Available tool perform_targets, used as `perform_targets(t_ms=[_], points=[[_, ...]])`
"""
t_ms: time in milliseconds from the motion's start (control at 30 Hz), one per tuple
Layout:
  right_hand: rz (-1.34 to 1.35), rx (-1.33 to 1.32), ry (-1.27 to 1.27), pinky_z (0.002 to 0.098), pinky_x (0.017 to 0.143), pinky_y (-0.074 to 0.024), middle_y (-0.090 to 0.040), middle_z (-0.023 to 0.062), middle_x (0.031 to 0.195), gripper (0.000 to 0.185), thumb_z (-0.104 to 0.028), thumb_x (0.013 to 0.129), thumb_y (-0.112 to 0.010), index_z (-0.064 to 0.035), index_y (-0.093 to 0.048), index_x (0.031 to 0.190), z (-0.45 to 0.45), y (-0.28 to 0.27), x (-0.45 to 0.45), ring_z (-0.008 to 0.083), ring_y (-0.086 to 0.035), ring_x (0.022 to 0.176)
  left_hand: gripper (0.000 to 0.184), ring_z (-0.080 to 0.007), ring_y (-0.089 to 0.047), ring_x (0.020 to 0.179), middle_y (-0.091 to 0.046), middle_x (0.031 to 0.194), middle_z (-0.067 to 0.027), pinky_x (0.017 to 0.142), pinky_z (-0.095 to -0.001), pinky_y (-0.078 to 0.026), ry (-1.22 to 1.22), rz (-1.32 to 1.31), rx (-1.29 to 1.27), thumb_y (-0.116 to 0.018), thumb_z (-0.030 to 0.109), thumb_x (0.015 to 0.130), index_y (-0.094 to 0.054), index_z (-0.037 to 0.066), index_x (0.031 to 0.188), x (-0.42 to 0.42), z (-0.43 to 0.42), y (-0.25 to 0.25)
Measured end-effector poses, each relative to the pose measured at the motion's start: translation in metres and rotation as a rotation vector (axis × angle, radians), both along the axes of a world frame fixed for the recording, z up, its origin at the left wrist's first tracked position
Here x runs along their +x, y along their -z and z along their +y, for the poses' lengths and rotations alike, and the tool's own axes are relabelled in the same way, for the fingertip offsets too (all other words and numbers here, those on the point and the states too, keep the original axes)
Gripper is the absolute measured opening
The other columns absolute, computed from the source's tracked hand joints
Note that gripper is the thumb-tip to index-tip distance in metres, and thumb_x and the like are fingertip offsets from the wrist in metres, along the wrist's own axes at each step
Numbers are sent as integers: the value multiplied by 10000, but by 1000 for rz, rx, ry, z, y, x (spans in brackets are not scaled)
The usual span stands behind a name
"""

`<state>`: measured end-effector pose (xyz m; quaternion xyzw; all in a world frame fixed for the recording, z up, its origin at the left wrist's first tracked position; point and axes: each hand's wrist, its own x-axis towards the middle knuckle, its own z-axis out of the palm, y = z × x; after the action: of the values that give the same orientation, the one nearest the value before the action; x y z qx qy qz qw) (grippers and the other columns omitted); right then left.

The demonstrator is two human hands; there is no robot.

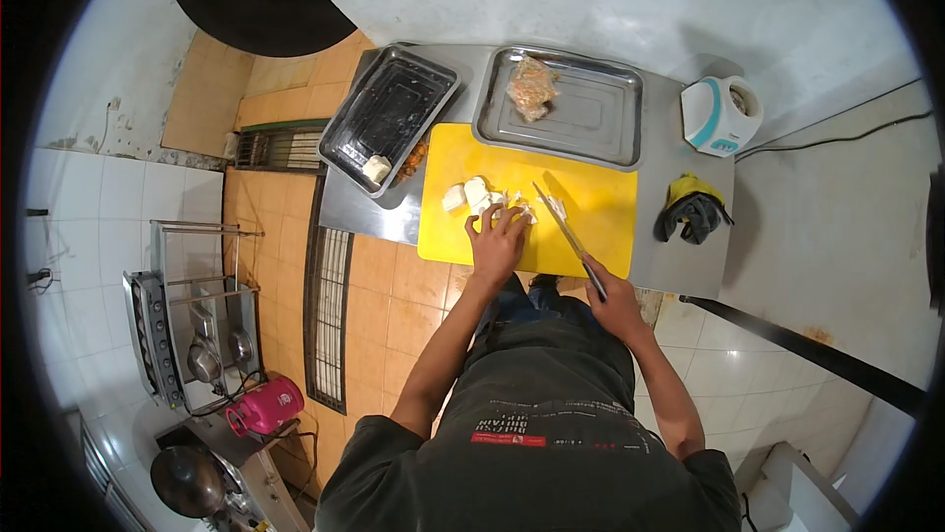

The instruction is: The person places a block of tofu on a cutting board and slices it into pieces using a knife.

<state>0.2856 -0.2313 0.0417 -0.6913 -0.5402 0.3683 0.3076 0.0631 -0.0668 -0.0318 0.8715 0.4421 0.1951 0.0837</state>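
Observation:
My right hand [614, 301] is closed round the dark handle of a knife [561, 220], whose blade points up and left over the yellow cutting board [600, 199]. Small white pieces [557, 207] lie near the blade. My left hand [498, 239] rests at the middle of the board with bent, spread fingers touching white chopped pieces; whether it grips one is hard to see. Two larger white chunks [454, 197] sit just left of those fingers. Another white block [376, 169] is in the near end of the black tray [394, 104].
A metal tray [600, 119] behind the board holds a plastic bag of orange-white food [533, 89]. To the right are a white-and-teal appliance [717, 117] and a yellow-black cloth-like item [694, 212]. A stove [157, 340] and pink gas cylinder [266, 406] stand at left.

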Motion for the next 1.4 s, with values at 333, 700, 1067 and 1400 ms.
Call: perform_targets(t_ms=[333,700,1067,1400], points=[[-50,125,-58,519,910,-575,-740,277,1151,612,-84,984,-644,-182,-537,1579,36,27,-25,459,-723,1019,327,-324,-632,1181,-706,1224,-88,1039,-473,-499,205,-170,-36,-746,25,857,-767,81,1178,-4,14,3],[-63,40,-85,541,862,-573,-734,292,1056,621,-103,984,-640,-198,-530,1587,36,33,-31,476,-718,938,221,-244,-643,1122,-746,1141,53,986,-436,-470,96,-83,135,-793,125,845,-816,188,1055,1,15,4],[-99,68,-104,527,894,-570,-731,294,1115,578,-102,988,-648,-163,-563,1556,17,37,-25,465,-718,985,188,-235,-633,1122,-748,1144,84,995,-465,-440,50,-76,144,-822,170,848,-817,221,1029,0,14,7],[-168,-29,-147,505,898,-587,-744,245,1205,573,-110,980,-670,-185,-583,1541,-5,17,-11,434,-734,1009,161,-231,-629,1138,-749,1163,91,1012,-476,-429,28,-91,106,-829,178,854,-811,224,1007,0,12,9]])
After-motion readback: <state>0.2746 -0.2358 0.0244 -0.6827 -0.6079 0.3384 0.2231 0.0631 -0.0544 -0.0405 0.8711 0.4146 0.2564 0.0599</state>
